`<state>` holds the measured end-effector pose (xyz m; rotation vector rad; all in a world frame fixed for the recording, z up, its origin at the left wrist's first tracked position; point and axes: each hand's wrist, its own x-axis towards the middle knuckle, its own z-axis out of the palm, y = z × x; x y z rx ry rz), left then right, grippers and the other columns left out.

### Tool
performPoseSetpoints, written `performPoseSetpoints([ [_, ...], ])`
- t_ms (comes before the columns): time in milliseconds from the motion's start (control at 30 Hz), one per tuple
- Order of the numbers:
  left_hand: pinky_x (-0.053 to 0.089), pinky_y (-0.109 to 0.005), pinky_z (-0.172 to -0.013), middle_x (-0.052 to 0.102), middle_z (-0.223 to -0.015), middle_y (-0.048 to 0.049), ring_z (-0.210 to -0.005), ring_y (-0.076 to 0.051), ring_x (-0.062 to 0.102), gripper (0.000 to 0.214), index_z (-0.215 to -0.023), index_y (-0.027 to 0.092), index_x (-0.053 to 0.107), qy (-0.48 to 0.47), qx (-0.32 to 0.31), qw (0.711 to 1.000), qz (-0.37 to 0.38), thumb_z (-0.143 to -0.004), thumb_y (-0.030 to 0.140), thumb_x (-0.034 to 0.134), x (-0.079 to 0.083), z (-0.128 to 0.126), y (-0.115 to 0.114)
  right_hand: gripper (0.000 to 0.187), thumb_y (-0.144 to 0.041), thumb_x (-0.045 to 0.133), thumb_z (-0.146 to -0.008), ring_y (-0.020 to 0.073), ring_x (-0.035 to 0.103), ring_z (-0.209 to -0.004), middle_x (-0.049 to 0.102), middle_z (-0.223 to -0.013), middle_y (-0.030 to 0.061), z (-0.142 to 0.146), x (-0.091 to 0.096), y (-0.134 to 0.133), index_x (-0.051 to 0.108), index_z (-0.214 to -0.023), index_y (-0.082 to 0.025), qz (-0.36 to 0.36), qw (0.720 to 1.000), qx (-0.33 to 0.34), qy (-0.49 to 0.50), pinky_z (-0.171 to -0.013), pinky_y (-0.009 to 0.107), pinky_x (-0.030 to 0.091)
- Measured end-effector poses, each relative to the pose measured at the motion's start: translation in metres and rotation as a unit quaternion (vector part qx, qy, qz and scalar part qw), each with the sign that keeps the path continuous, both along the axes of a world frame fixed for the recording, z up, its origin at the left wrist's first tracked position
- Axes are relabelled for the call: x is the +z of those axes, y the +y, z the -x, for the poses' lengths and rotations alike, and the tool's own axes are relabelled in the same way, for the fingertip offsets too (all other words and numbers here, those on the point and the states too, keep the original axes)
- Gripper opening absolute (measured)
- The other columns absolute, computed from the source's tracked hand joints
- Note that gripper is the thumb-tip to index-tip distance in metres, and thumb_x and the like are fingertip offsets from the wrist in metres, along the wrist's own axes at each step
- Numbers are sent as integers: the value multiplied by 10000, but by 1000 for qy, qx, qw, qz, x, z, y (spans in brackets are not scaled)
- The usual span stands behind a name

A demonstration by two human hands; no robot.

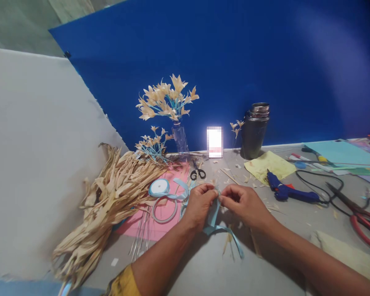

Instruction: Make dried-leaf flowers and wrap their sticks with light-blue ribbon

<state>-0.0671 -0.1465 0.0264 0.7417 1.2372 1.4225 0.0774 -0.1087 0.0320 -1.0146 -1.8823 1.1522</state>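
Note:
A light blue ribbon (pixel 213 213) hangs from between my two hands, its loose end curling down to the table. My left hand (pixel 200 203) is closed in a pinch on the ribbon's upper part. Against it, my right hand (pixel 243 202) pinches the same spot with thumb and forefinger. A small pale tip shows just above the fingertips; what it belongs to is mostly hidden. Left of the hands lies a ribbon spool (pixel 159 187) with ribbon trailing off it. Small black-handled scissors (pixel 197 172) lie beyond my left hand.
Dried husks (pixel 114 197) and pink paper (pixel 135 224) lie left, with a roll ring (pixel 164 210) and wires. Husk flowers (pixel 166 98) stand in a clear bottle (pixel 180 142). Right are a dark flask (pixel 255 131), yellow cloth (pixel 269 166), blue glue gun (pixel 290 192) and red-handled shears (pixel 359 220).

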Motion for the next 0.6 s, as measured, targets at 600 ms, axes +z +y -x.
performPoseSetpoints([
  [600, 434, -237, -543, 576, -651, -1, -605, -125, 544, 275, -672, 149, 638, 12, -118, 993, 2, -644, 380, 784, 43, 0, 21, 104, -220, 650, -745, 94, 505, -447, 649, -566, -20, -17, 30, 20, 632, -648, -187, 67, 996, 29, 51, -456, 208, 366],
])
